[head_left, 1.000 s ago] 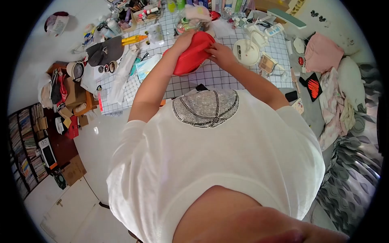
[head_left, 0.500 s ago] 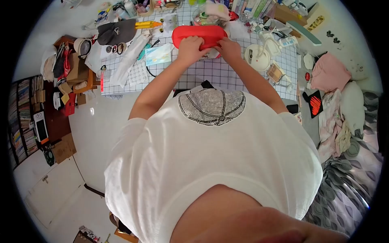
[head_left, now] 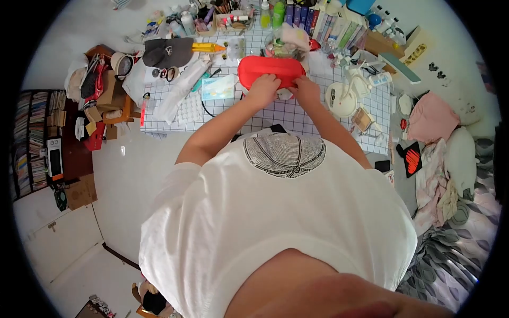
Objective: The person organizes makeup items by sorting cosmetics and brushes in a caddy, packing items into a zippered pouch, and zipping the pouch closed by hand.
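A red oblong case (head_left: 260,66) lies on the grid-patterned table, its long side facing me. My left hand (head_left: 263,90) is on its front edge near the middle, with the fingers bent over the red surface. Close beside it, my right hand (head_left: 304,89) grips the front right edge of the case with bent fingers. Something pale shows under the case between and below my hands; I cannot make out what it is.
Left of the case are a blue-white packet (head_left: 218,87), a grey cap (head_left: 168,52) and a yellow tube (head_left: 207,47). Behind stand a clear bowl (head_left: 275,49) and books (head_left: 339,32). A round white lamp base (head_left: 341,99) is at the right.
The red case was tilted between my hands and now lies level, lengthwise across in front of me. My left hand has shifted from its far left side to its front edge. The view has also shifted.
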`<act>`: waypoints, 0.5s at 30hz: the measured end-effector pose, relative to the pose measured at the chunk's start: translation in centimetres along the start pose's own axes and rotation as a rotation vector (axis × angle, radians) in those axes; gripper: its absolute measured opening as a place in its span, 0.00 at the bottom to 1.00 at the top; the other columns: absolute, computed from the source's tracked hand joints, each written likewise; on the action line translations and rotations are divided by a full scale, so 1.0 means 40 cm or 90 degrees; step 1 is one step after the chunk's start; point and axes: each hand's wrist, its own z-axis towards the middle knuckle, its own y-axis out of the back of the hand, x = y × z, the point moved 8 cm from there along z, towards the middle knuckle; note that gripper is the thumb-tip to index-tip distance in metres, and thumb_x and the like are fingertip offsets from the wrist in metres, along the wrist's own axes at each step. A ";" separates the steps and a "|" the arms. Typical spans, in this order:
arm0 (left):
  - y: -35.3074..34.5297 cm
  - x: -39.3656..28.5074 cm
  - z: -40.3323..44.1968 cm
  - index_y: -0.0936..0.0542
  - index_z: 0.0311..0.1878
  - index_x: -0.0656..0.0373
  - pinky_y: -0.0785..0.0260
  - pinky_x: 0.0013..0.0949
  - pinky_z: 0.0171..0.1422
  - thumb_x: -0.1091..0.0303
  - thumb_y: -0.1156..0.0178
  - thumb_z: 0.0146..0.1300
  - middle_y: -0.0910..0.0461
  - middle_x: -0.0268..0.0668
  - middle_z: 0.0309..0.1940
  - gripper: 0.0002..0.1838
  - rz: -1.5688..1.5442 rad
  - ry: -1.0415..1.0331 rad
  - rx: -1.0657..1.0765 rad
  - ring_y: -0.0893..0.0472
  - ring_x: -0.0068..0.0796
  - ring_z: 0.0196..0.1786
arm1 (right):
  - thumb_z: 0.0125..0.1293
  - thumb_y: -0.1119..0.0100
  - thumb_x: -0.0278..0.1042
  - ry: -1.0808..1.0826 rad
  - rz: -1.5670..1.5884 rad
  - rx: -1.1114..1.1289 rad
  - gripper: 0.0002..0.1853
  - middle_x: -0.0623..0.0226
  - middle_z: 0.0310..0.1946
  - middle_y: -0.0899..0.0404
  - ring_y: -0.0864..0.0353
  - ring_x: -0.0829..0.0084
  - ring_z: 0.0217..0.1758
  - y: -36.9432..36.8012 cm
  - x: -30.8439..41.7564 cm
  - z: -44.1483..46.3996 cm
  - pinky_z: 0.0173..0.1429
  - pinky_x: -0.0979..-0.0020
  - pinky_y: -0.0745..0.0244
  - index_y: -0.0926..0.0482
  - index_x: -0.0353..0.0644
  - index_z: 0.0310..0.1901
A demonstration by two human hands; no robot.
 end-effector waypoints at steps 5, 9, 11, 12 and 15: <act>-0.001 0.000 -0.008 0.28 0.31 0.61 0.33 0.39 0.42 0.73 0.43 0.40 0.29 0.42 0.33 0.11 0.000 -0.043 0.021 0.28 0.42 0.39 | 0.48 0.39 0.47 -0.004 0.005 0.007 0.15 0.66 0.32 0.25 0.22 0.64 0.33 -0.003 -0.003 -0.001 0.35 0.63 0.28 0.20 0.46 0.31; 0.021 -0.015 -0.021 0.28 0.32 0.60 0.33 0.39 0.42 0.72 0.43 0.42 0.29 0.41 0.32 0.10 0.050 -0.046 0.025 0.28 0.41 0.39 | 0.46 0.37 0.46 -0.001 0.026 -0.033 0.15 0.68 0.30 0.24 0.22 0.65 0.33 -0.004 -0.006 -0.006 0.36 0.66 0.28 0.20 0.45 0.31; 0.013 -0.004 -0.029 0.28 0.32 0.59 0.33 0.39 0.42 0.71 0.43 0.43 0.29 0.40 0.31 0.10 0.046 -0.064 0.013 0.28 0.41 0.38 | 0.46 0.37 0.46 -0.006 0.022 -0.035 0.15 0.69 0.31 0.24 0.22 0.66 0.33 -0.016 -0.011 -0.005 0.35 0.66 0.28 0.20 0.45 0.31; 0.008 0.000 -0.034 0.28 0.31 0.59 0.33 0.39 0.41 0.71 0.44 0.44 0.30 0.40 0.31 0.09 0.028 -0.095 0.021 0.28 0.40 0.38 | 0.46 0.37 0.46 -0.009 0.020 -0.034 0.15 0.69 0.31 0.24 0.22 0.66 0.33 -0.017 -0.012 -0.005 0.35 0.66 0.28 0.20 0.45 0.31; 0.009 0.019 -0.046 0.28 0.31 0.58 0.34 0.39 0.41 0.70 0.44 0.46 0.30 0.38 0.31 0.07 -0.006 -0.158 0.038 0.28 0.39 0.39 | 0.46 0.37 0.46 -0.009 0.033 -0.034 0.15 0.69 0.31 0.24 0.22 0.66 0.34 -0.018 -0.012 -0.011 0.35 0.66 0.28 0.20 0.45 0.32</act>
